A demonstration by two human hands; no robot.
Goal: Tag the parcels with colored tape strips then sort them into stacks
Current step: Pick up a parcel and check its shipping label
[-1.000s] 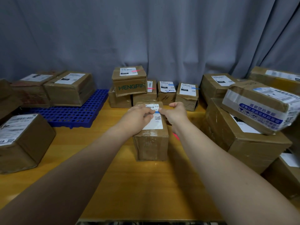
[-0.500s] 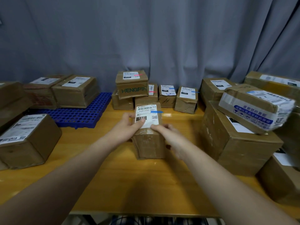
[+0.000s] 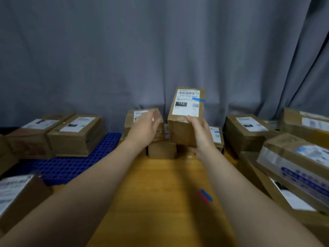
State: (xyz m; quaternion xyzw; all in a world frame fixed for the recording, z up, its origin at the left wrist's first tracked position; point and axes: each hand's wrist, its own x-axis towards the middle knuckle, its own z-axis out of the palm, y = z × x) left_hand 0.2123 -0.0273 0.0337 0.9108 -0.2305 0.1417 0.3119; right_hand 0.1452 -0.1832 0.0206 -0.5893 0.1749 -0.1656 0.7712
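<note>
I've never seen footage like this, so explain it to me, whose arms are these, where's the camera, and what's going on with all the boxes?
There is no machine here: a person wears one wide-angle camera on the head, looking forward and down, so both bare arms are the wearer's own. The right hand holds a brown parcel lifted above the wooden table; its white label carries a blue tape strip. The left hand, fingers relaxed, is in front of a stacked box at the back; whether it touches is unclear. More cardboard boxes stand on both sides, some on a blue plastic pallet. Loose red and blue tape strips lie on the table. A grey curtain hangs behind.
</note>
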